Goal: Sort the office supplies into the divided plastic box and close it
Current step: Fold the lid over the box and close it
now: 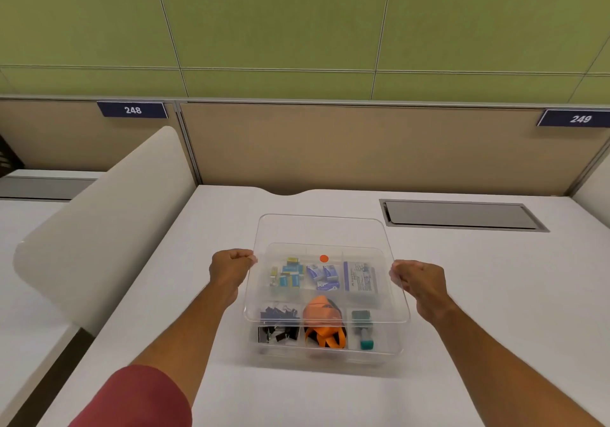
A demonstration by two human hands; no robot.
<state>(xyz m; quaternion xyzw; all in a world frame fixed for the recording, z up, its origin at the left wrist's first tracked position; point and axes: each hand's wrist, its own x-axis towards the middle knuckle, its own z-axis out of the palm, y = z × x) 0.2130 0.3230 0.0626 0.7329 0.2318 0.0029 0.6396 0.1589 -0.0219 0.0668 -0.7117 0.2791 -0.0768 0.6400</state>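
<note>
Lid: a clear plastic lid (325, 232) is held above the divided box, tilted, its near edge low over the front row of compartments and its far edge raised beyond the box.
Left hand: the left hand (231, 270) is curled at the lid's left edge, which is pinched between thumb and fingers.
Right hand: the right hand (417, 281) is closed in the same way on the lid's right edge.
Divided box: the clear divided box (330, 355) is set on the white desk (478, 311), near its middle (six compartments are seen, in two rows).
Back row: small yellow and blue boxes (288, 275) are seen at left, blue and white packets (323, 278) in the middle, a white printed packet (359, 276) at right.
Front row: dark binder clips (277, 324) are held at left, an orange strap (325, 324) in the middle, a teal item (364, 331) at right.
Sticker: an orange dot (324, 258) is seen through the lid; whether it sits on lid or box cannot be told.
Surroundings: a grey cable hatch (462, 215) is set into the desk at the far right, and number plates 248 (132, 110) and 249 (579, 119) are fixed to the partition.
</note>
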